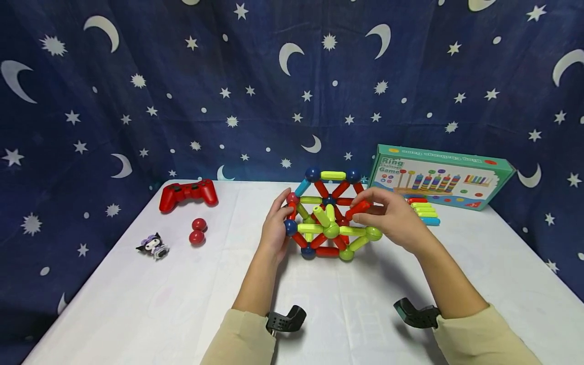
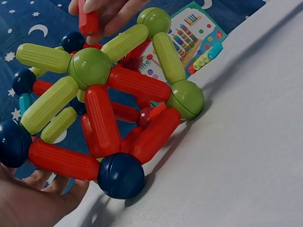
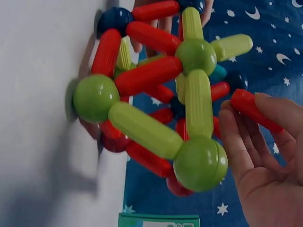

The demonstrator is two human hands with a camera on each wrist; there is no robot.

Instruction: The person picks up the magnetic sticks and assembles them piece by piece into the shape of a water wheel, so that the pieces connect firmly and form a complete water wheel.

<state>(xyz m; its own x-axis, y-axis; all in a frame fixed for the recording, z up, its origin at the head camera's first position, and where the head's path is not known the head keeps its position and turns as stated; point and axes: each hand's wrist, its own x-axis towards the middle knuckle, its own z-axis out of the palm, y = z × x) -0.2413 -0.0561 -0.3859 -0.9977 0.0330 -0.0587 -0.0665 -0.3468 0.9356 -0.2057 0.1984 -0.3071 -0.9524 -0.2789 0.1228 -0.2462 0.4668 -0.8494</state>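
Note:
A structure of magnetic rods and balls (image 1: 326,251) in red, blue and light green stands on the table. At its left side my left hand (image 1: 274,228) grips it by the rods and balls there; in the left wrist view the fingers (image 2: 61,187) lie behind a red rod and a blue ball (image 2: 13,142). Between thumb and fingers, my right hand (image 1: 399,218) pinches a loose red magnetic rod (image 3: 253,111), apart from the green ball (image 3: 196,56) in the right wrist view. A light green rod (image 3: 233,46) sticks out from that ball with one end free.
Behind my right hand lie several spare rods (image 1: 424,213) before a green game box (image 1: 438,177). On the left are a red game controller (image 1: 188,195), two red balls (image 1: 197,237) and a small figurine (image 1: 153,247). A starry cloth (image 1: 255,91) hangs behind the white table (image 1: 137,314).

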